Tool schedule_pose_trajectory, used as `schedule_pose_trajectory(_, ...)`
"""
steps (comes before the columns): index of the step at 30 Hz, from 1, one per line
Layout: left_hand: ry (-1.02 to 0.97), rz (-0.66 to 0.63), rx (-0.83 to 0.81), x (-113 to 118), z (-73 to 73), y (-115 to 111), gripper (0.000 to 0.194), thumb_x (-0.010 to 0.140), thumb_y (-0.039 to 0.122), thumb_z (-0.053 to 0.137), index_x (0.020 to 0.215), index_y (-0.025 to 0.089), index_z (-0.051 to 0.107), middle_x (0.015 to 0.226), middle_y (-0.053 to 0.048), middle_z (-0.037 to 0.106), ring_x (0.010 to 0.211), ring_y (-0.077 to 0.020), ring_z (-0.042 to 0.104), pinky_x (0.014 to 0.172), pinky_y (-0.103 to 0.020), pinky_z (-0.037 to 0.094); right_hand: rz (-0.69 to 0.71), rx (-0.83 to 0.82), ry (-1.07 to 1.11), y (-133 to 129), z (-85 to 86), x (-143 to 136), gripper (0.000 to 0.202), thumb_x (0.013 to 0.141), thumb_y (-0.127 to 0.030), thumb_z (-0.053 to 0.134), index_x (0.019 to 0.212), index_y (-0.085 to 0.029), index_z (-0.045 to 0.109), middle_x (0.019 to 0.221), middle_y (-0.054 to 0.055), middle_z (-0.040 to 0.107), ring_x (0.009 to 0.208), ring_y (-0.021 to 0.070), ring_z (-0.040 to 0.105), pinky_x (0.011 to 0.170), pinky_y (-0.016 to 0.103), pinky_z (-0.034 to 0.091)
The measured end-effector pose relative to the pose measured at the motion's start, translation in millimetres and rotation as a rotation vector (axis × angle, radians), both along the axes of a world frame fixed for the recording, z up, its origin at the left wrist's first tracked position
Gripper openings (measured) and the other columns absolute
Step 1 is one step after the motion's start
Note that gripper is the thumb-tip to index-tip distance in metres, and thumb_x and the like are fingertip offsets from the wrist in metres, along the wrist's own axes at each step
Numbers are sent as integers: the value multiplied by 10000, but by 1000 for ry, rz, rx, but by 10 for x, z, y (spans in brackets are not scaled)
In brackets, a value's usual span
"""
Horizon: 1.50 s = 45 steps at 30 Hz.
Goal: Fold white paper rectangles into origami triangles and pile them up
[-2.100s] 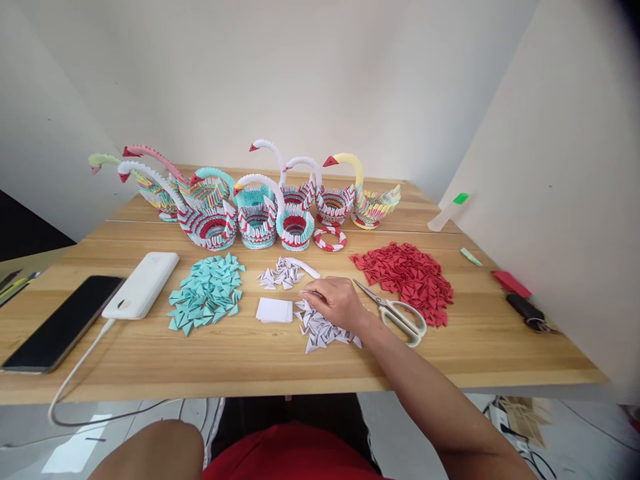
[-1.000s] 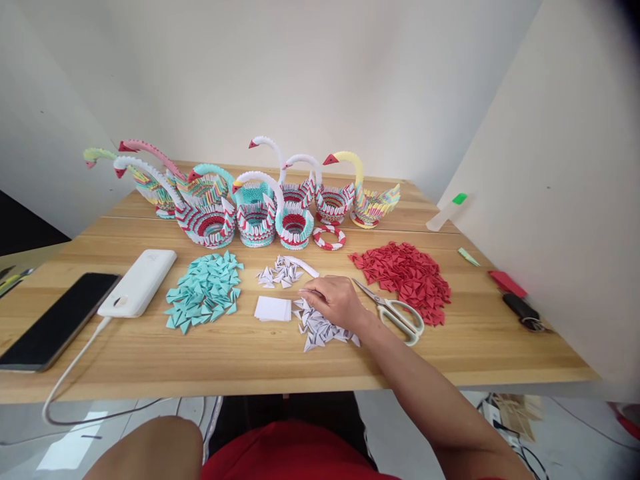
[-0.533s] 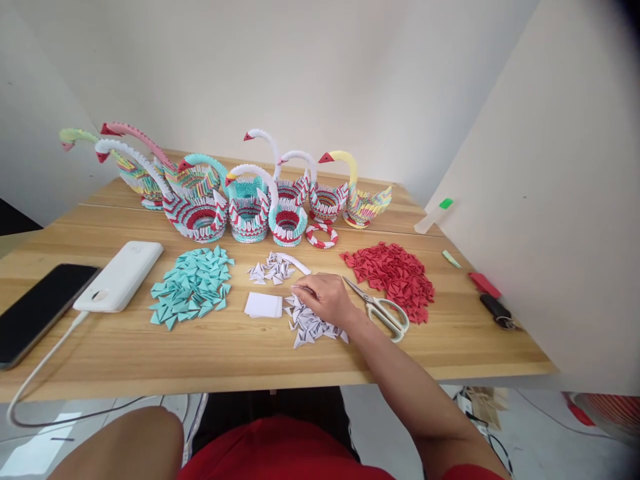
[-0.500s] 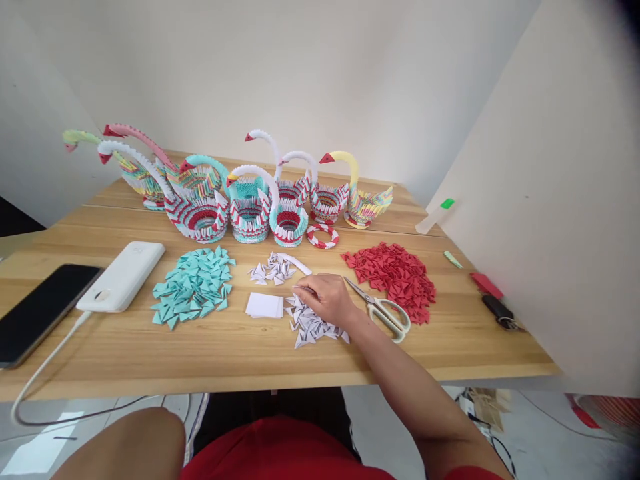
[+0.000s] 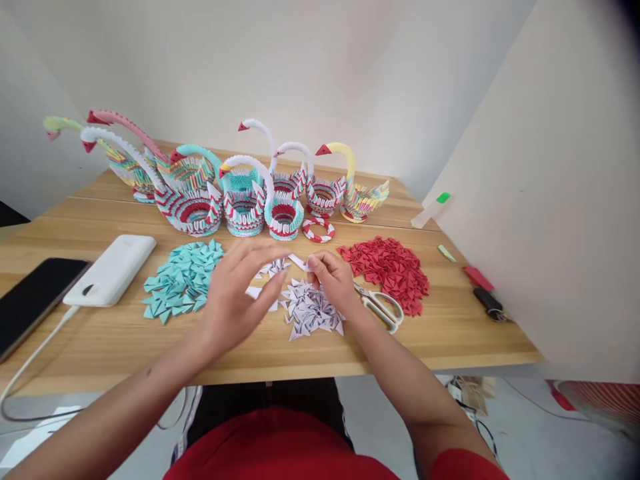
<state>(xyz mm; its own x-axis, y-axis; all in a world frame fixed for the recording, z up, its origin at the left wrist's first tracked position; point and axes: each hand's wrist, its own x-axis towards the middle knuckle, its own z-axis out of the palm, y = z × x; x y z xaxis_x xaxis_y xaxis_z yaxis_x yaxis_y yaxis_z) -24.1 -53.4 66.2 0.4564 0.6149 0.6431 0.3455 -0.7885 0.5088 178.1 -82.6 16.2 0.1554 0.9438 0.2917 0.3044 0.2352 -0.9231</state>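
Note:
My left hand (image 5: 237,290) is open above the table, with its fingers spread towards the right. It hides part of the white paper slips (image 5: 255,292) and part of a small heap of white folded paper pieces (image 5: 274,267). My right hand (image 5: 331,277) is closed in a pinch at the end of a narrow white folded-paper strip (image 5: 298,261). Below its fingers lies a larger pile of white folded triangles (image 5: 311,310). Scissors (image 5: 383,308) with pale handles lie beside the right wrist, which partly covers their blades.
Teal triangles (image 5: 183,280) are heaped left, red triangles (image 5: 387,273) right. Several paper swans (image 5: 195,210) stand behind, with a red-and-white paper ring (image 5: 319,231). A white power bank (image 5: 111,270) and a phone (image 5: 37,300) lie left; a black key fob (image 5: 486,301) lies right.
My left hand has come into view over the white slips. My right hand has moved up slightly from the white pile to the strip. The view has shifted a little.

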Motion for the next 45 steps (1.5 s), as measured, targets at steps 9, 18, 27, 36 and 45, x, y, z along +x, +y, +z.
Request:
schedule_pose_trajectory(9,-32,-322,-739,360,-417,356,181,762,343,661,733,165,677,712,-17,668,662,-149,579,616,-248,433,-14,88,-304,-43,-66,-14,281,921,-413,477,934,-199,659,607,-5,620,493,115,547,517,231,443)
schedule_pose_trajectory(18,-273,-283,-870,372,-582,427,194,752,334,654,727,146,615,665,14,560,609,-104,478,583,-228,371,49,17,-154,17,-48,35,354,948,-444,411,1071,-189,624,644,-10,625,510,106,552,519,220,444)
schedule_pose_trajectory(27,-338,-268,-883,303,-622,381,211,744,337,660,703,147,578,659,18,510,602,-100,431,572,-233,344,27,-73,-233,41,-89,4,268,876,-453,545,848,-191,595,568,-45,536,494,100,476,472,211,358)
schedule_pose_trajectory(36,-315,-279,-901,311,-626,356,241,736,369,664,697,152,569,639,26,491,588,-100,429,562,-237,351,65,-70,-210,-12,19,-39,287,905,-392,487,697,-197,520,562,-42,514,480,91,420,468,211,331)
schedule_pose_trajectory(45,-257,-272,-899,296,-613,359,264,802,399,613,698,157,605,650,15,534,626,-117,475,625,-246,399,27,-1,-326,-20,-12,-18,254,906,-369,478,739,-194,558,582,-36,536,521,102,474,497,216,350)
